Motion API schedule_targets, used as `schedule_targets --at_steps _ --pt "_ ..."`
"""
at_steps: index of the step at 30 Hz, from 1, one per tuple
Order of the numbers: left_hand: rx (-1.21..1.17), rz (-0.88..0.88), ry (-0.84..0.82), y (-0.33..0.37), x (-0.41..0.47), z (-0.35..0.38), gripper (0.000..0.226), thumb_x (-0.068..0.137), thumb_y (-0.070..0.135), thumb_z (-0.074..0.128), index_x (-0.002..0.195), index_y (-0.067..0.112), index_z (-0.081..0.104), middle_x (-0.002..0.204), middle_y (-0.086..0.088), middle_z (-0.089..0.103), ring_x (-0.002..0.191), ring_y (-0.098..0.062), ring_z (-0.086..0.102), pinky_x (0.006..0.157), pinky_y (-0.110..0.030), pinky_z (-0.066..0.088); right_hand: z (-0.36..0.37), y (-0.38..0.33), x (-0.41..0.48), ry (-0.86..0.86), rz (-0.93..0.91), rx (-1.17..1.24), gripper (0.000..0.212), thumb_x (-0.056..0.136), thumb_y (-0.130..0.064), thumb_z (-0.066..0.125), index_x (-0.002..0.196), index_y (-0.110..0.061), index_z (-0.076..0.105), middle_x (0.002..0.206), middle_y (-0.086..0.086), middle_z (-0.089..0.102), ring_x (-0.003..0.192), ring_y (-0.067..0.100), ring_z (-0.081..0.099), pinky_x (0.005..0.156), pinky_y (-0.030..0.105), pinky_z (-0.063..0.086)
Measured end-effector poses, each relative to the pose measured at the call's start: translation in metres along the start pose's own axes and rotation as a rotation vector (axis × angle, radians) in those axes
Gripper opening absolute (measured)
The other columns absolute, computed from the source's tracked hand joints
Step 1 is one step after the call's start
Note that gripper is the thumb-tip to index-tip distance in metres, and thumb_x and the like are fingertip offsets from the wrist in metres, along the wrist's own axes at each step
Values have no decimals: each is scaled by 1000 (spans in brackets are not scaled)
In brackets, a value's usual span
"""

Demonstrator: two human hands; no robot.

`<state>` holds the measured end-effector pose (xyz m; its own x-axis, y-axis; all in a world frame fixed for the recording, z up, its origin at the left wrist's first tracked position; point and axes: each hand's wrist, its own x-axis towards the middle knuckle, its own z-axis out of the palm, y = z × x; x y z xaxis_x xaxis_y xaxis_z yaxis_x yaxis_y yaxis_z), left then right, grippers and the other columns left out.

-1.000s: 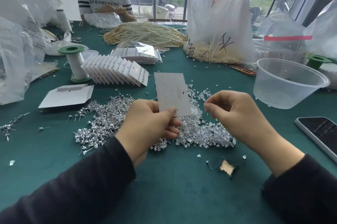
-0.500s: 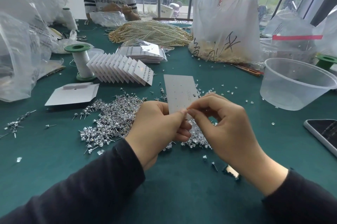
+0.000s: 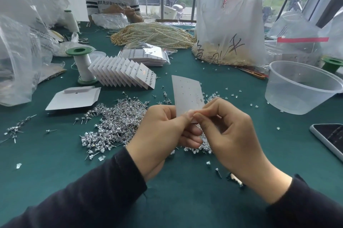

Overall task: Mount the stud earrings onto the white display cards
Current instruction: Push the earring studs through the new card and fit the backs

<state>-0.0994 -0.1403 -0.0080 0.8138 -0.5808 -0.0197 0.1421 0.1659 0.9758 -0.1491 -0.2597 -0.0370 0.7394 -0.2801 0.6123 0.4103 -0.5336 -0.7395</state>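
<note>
My left hand (image 3: 163, 135) grips the lower end of a white display card (image 3: 187, 96), which stands upright over the table's middle with rows of small holes showing. My right hand (image 3: 228, 135) pinches thumb and forefinger against the card's bottom right corner; whatever it pinches there is too small to see. A large heap of silver stud earrings (image 3: 115, 125) lies on the green table just left of and under my hands. Clear earring backs (image 3: 196, 150) lie scattered below my fingers.
A fanned row of filled cards (image 3: 126, 72) and a flat white card box (image 3: 74, 98) lie at left beside a thread spool (image 3: 82, 64). A clear plastic tub (image 3: 300, 88) and a phone (image 3: 330, 138) sit at right. Pearl strands, plastic bags and another person are behind.
My right hand moved left from beside the card to its bottom corner and now pinches there. My left hand kept holding the card.
</note>
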Motion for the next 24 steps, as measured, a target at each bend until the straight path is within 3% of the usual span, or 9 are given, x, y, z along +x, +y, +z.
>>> schedule_targets --at_steps 7,20,24 --pt "23 -8 29 -3 2 0 26 90 4 51 66 0 59 46 -6 56 36 -15 53 37 -18 45 -3 0 0 -5 50 -54 1 77 -16 64 77 -16 64 73 1 66 70 18 64 67 35 52" --pt "170 127 35 -5 4 -2 28 90 4 50 63 3 58 44 -2 56 36 -15 53 37 -20 46 0 -5 -3 66 -76 -160 6 78 -7 63 74 -10 61 70 -3 59 68 15 59 64 32 50" --pt "119 86 -79 -1 9 -8 28 87 20 55 67 1 60 49 -6 59 39 -17 53 38 -20 44 1 -5 -2 93 -114 -204 6 77 -5 63 74 -10 61 70 -2 60 68 15 58 65 28 49"
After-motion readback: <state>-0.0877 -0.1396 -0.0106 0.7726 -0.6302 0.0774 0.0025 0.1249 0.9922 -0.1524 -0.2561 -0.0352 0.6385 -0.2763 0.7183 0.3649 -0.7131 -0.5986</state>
